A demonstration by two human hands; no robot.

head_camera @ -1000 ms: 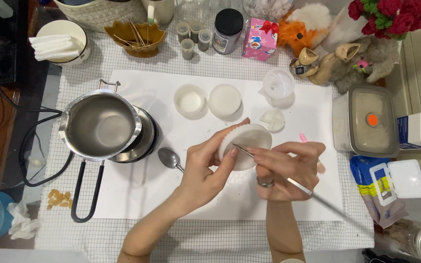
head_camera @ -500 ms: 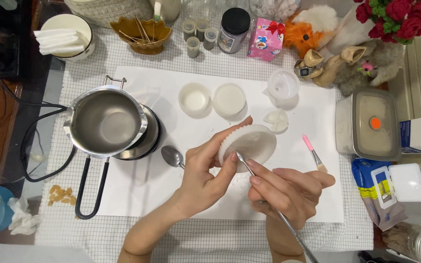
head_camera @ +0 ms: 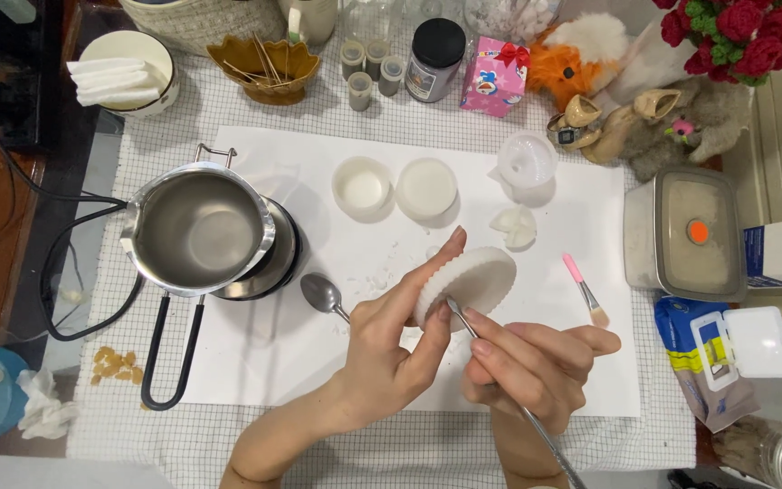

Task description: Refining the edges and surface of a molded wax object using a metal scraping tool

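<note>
The white fluted wax disc (head_camera: 469, 282) is held tilted above the white paper sheet (head_camera: 319, 362), clamped in the left hand (head_camera: 391, 349). A thin metal tool (head_camera: 500, 380), gripped by the right hand (head_camera: 531, 362), is pressed against its lower edge. Light, shallow strokes are probably best, the disc being kept firmly braced. A spoon (head_camera: 321, 294) lies nearby.

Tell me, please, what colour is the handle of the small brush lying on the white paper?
Pink: the small brush has a pink handle, seen in the head view, the only one.
</note>
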